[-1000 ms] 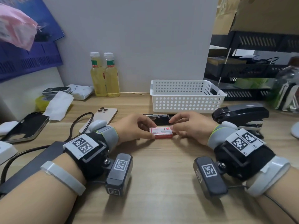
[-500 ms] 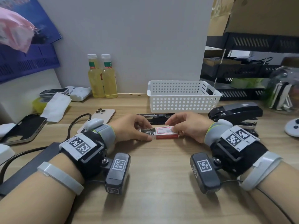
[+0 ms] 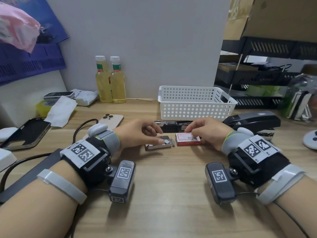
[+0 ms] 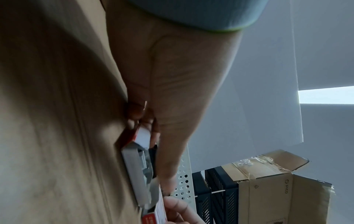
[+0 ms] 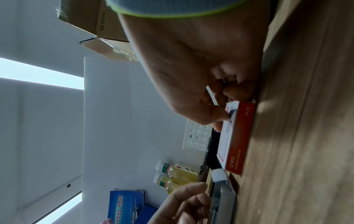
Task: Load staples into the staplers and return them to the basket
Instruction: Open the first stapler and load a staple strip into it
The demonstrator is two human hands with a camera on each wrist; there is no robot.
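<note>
The staple box lies in two parts on the desk. Its grey inner tray (image 3: 158, 145) with staples sits to the left, and my left hand (image 3: 160, 139) pinches it with the thumb on top (image 4: 134, 171). The red-and-white sleeve (image 3: 187, 139) lies just right of it, a small gap apart. My right hand (image 3: 193, 134) grips the sleeve, thumb on its top face (image 5: 239, 136). A slim black stapler (image 3: 171, 125) lies opened flat behind both hands. A large black stapler (image 3: 253, 121) stands at the right. The white perforated basket (image 3: 195, 105) stands behind them.
Two yellow drink bottles (image 3: 110, 81) stand at the wall. A phone (image 3: 111, 120), a phone case (image 3: 25, 134), tissue and a black cable lie to the left. Black shelf trays (image 3: 257, 78) and a glass jar (image 3: 301, 97) stand at the right.
The inner tray has slid left out of the red sleeve and now lies fully apart from it. My left hand moved left with the tray, while my right hand kept the sleeve.
</note>
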